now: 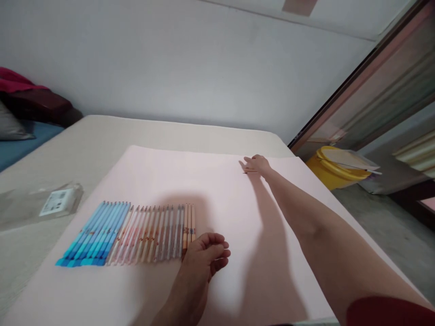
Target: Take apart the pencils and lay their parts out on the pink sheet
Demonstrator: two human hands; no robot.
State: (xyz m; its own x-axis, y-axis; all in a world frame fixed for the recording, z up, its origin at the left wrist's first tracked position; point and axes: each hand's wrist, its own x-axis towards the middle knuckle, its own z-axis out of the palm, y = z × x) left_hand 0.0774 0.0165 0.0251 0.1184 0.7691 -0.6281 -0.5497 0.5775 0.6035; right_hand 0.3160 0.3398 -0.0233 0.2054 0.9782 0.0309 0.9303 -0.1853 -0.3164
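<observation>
Toward the far right of the pink sheet (217, 181), my right hand (258, 165) is closed over a few thin orange-brown pens (250, 171). Their tips stick out to the left, and the hand covers the rest. My left hand (207, 253) hovers at the near middle with fingers loosely curled and apart, holding nothing. Beside it, a few orange pens (189, 222) end a side-by-side row. Leftward in that row come clear-barrelled pens (149, 231) in pink, brown and grey tones, then several blue pens (97, 231). All point away from me.
A clear plastic bag with a white label (58, 202) lies left of the sheet on the pale table (112, 129). A yellow bucket (328, 167) stands on the floor at the right. Blue bedding (27, 140) and a grey pillow (10, 122) are at the left.
</observation>
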